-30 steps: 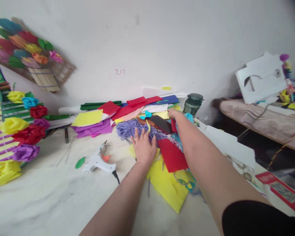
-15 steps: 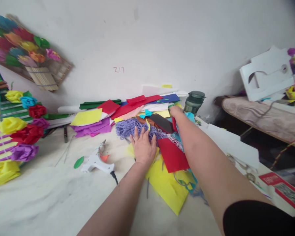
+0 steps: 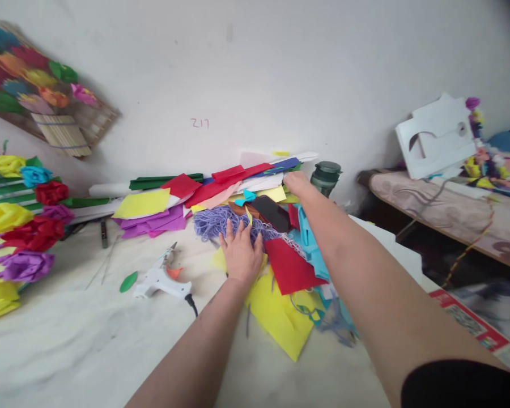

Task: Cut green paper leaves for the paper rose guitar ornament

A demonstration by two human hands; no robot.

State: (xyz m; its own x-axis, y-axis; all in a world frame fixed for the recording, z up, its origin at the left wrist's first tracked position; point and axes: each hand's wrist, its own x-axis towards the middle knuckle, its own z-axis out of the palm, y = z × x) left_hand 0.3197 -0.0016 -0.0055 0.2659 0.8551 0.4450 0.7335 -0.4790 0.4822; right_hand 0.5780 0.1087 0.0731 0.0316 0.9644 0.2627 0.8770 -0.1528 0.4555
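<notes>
My left hand point(image 3: 241, 252) lies with fingers spread over the near edge of a tangled bundle of purple yarn point(image 3: 215, 222). Beneath and in front of it are yellow paper point(image 3: 285, 317) and a red sheet point(image 3: 295, 266). My right hand point(image 3: 296, 184) reaches to the back of the pile, its fingers curled down among the papers beside a pale yellow sheet point(image 3: 274, 194); what they hold, if anything, is hidden. Between the hands lies a dark phone-like slab point(image 3: 272, 212). Light blue paper point(image 3: 312, 243) shows beside my right forearm.
A white glue gun point(image 3: 164, 282) lies left of my left hand near a green paper leaf point(image 3: 128, 281). Paper flowers point(image 3: 34, 232) stand at the left. Behind the pile are a dark green jar point(image 3: 325, 177) and the wall. A patterned surface point(image 3: 433, 215) is at the right.
The view has shifted slightly, moving most things left in the picture. My right hand stays at the back of the pile, a little higher in view. My left hand remains spread on the yarn.
</notes>
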